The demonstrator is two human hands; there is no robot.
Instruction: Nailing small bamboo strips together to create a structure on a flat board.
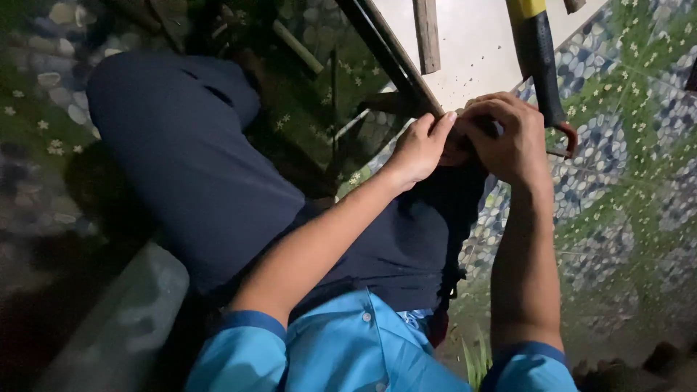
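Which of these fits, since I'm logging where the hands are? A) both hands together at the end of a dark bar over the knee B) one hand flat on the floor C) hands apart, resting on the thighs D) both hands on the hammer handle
A: the left hand and right hand meet at the lower end of the dark bar, above the trousered knee; the hammer lies untouched beside them.

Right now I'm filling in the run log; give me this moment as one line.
left hand: on dark stick | right hand: closed beside it, contents hidden | hammer: on floor, untouched | knee: raised

I can't see object under right hand (508, 138) and left hand (420, 149); hammer (541, 65) head cut off at top edge.
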